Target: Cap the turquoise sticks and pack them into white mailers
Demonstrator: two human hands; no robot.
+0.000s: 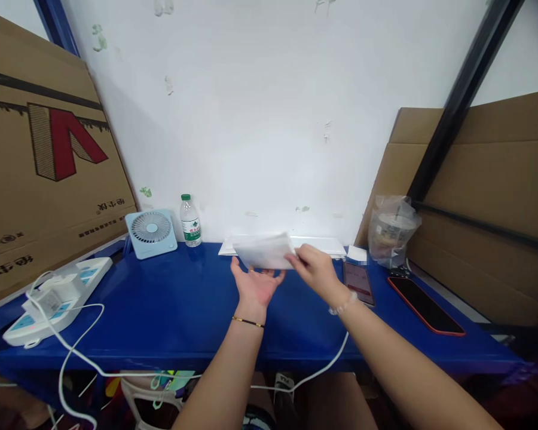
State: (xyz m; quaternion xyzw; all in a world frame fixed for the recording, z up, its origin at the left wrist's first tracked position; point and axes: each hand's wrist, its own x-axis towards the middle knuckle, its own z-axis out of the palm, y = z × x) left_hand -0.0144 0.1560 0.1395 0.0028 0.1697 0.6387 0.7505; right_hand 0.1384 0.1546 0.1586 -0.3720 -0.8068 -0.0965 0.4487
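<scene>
A folded white paper-like sheet (264, 249), a little blurred, is held up over the back middle of the blue table. My right hand (314, 270) pinches its right edge between thumb and fingers. Beneath the sheet, my left hand (256, 285) is turned palm up with its thumb and fingers apart. The sheet partly covers those fingertips, and I cannot tell whether they touch it. Behind the sheet, more flat white sheets (323, 246) lie against the wall.
A blue fan (151, 233) and a water bottle (190, 221) stand at the back left, near a power strip (58, 304) with white cables. On the right are a phone (358, 282), a red-edged phone (425, 304), a small white block (357, 255) and a bagged cup (391, 233). Cardboard flanks both sides.
</scene>
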